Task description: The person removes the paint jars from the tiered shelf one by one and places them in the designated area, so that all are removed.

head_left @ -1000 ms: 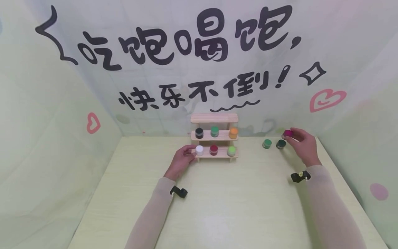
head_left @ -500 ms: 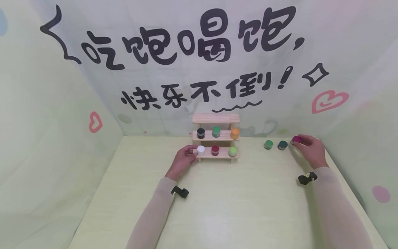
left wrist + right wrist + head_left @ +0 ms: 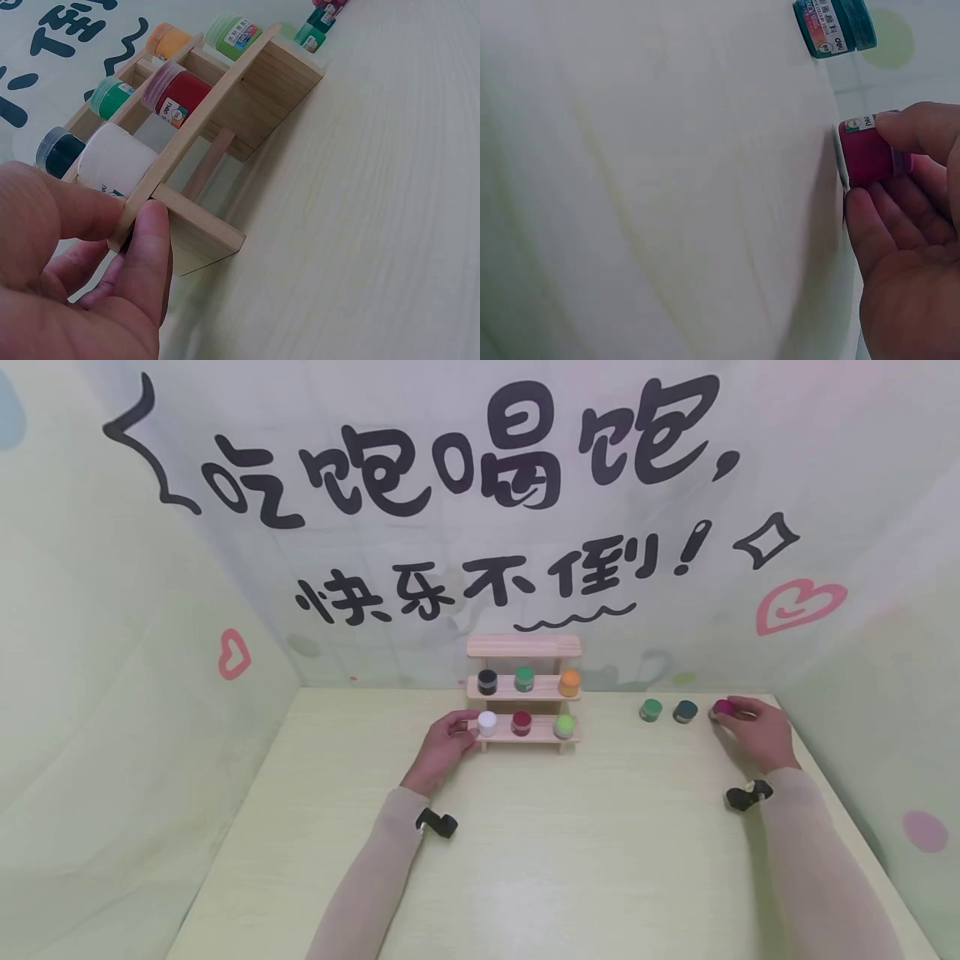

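My left hand (image 3: pixel 440 752) pinches the left end of the lower tier of a small wooden display rack (image 3: pixel 523 646). A white paint jar (image 3: pixel 116 159) stands on that tier close to my fingers, with a dark red jar (image 3: pixel 521 723) and a light green jar (image 3: pixel 564 726) farther along. On the middle tier are black (image 3: pixel 487 682), green (image 3: pixel 524 678) and orange (image 3: pixel 570 682) jars. At the table's back right, my right hand (image 3: pixel 761 735) holds a magenta paint jar (image 3: pixel 866 154) between thumb and fingers, its base right at the tabletop.
Left of the magenta jar, a dark teal jar (image 3: pixel 685 712) and a green jar (image 3: pixel 651 710) stand in a row with it. The rack's top tier bears no jars. A printed cloth backdrop (image 3: pixel 390 543) hangs behind the pale wooden table (image 3: pixel 570 860).
My right hand has moved right and down with the magenta jar, from behind the dark teal jar to the row's right end. My left hand keeps its grip on the rack.
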Demonstrator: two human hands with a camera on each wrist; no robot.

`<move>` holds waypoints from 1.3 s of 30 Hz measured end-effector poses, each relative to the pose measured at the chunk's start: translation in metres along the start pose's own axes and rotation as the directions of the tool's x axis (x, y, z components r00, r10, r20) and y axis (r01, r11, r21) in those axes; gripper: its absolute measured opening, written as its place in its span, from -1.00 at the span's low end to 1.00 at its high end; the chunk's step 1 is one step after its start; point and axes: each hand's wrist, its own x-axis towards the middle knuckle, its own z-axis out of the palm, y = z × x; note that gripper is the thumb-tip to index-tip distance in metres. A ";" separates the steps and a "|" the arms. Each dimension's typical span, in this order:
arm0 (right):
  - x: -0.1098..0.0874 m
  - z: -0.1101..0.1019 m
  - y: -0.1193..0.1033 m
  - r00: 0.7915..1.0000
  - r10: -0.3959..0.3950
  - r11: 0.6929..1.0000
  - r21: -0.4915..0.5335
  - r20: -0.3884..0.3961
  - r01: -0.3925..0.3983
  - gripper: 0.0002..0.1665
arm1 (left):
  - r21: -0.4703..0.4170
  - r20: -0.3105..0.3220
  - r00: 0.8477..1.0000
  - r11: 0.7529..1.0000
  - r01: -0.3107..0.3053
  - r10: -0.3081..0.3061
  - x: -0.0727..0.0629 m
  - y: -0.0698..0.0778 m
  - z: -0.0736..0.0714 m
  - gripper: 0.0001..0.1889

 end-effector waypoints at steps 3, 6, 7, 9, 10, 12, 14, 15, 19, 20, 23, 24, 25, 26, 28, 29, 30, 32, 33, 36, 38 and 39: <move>-0.003 -0.001 0.000 1.000 0.005 1.000 -0.004 0.005 -0.005 -0.13 | 0.005 -0.003 1.000 1.000 0.006 -0.006 0.000 0.000 0.000 -0.62; -0.004 -0.001 0.000 1.000 0.001 1.000 -0.005 0.012 -0.001 -0.14 | 0.005 -0.007 1.000 1.000 0.010 -0.010 0.000 0.000 0.000 -0.63; -0.005 -0.001 0.000 1.000 0.004 1.000 -0.003 0.009 -0.004 -0.14 | 0.003 -0.005 1.000 1.000 0.010 -0.010 0.000 0.000 0.000 -0.62; -0.004 -0.001 0.001 1.000 -0.003 1.000 -0.007 0.008 0.004 -0.14 | 0.006 0.001 1.000 1.000 0.009 -0.009 -0.001 0.001 0.001 -0.62; -0.004 -0.001 0.002 1.000 -0.005 1.000 -0.007 0.006 0.005 -0.14 | 0.006 0.005 1.000 1.000 0.009 -0.009 -0.001 0.001 0.001 -0.62; -0.004 -0.002 0.003 1.000 -0.011 1.000 -0.002 0.008 0.011 -0.12 | 0.009 0.006 1.000 1.000 0.010 -0.010 -0.001 0.002 0.001 -0.62; -0.003 -0.003 0.003 1.000 -0.020 1.000 0.003 0.023 0.020 -0.10 | 0.009 0.003 1.000 1.000 0.013 -0.013 -0.001 0.001 0.001 -0.62; -0.004 -0.003 0.003 1.000 -0.017 1.000 0.005 0.025 0.017 -0.09 | 0.006 0.004 1.000 1.000 0.014 -0.014 0.000 0.001 0.001 -0.62; -0.006 -0.010 -0.001 1.000 0.000 1.000 0.014 0.020 -0.001 -0.06 | 0.000 0.010 1.000 1.000 0.015 -0.015 0.000 0.001 0.001 -0.61; -0.006 -0.012 -0.004 1.000 0.008 1.000 0.018 0.014 -0.009 -0.06 | -0.002 0.010 1.000 1.000 0.016 -0.016 0.000 0.001 0.001 -0.61; -0.008 -0.016 -0.013 1.000 0.010 0.999 0.049 -0.008 -0.010 -0.09 | 0.001 0.004 1.000 1.000 0.013 -0.013 -0.001 0.002 0.001 -0.62; -0.009 -0.017 -0.017 1.000 0.006 0.998 0.060 -0.017 -0.005 -0.11 | 0.002 0.003 1.000 1.000 0.011 -0.011 -0.002 0.002 0.001 -0.62; -0.009 -0.018 -0.021 1.000 0.003 0.997 0.071 -0.023 -0.001 -0.12 | 0.003 0.002 1.000 1.000 0.008 -0.008 -0.002 0.002 0.001 -0.62; -0.010 -0.019 -0.025 1.000 -0.002 0.996 0.086 -0.028 0.004 -0.13 | 0.002 0.002 1.000 1.000 0.007 -0.007 -0.002 0.002 0.001 -0.61; -0.012 -0.019 -0.033 0.999 -0.014 0.992 0.121 -0.044 0.020 -0.16 | -0.001 0.004 1.000 1.000 0.002 -0.002 -0.002 0.002 0.001 -0.61; -0.013 -0.019 -0.036 0.999 -0.019 0.990 0.139 -0.050 0.026 -0.18 | -0.003 0.006 1.000 1.000 0.000 0.000 -0.002 0.002 0.002 -0.60; -0.015 -0.018 -0.040 0.998 -0.023 0.986 0.162 -0.057 0.032 -0.20 | -0.005 0.007 1.000 1.000 -0.001 0.001 -0.001 0.002 0.002 -0.60; -0.017 -0.016 -0.049 0.997 -0.033 0.977 0.210 -0.070 0.047 -0.22 | -0.009 0.005 1.000 1.000 0.001 -0.001 -0.001 0.001 0.002 -0.60; -0.018 -0.014 -0.053 0.996 -0.038 0.973 0.224 -0.077 0.055 -0.23 | -0.008 0.005 1.000 1.000 0.000 0.000 -0.001 0.001 0.001 -0.61; -0.021 -0.009 -0.066 0.994 -0.055 0.957 0.280 -0.094 0.080 -0.26 | -0.007 0.010 1.000 1.000 -0.003 0.003 -0.001 0.001 0.001 -0.61; -0.022 -0.006 -0.074 0.993 -0.067 0.944 0.316 -0.094 0.093 -0.26 | -0.008 0.011 1.000 1.000 -0.005 0.005 -0.001 0.001 0.001 -0.60; -0.023 -0.004 -0.078 0.993 -0.071 0.936 0.338 -0.092 0.099 -0.26 | -0.009 0.011 1.000 1.000 -0.005 0.005 -0.001 0.001 0.000 -0.60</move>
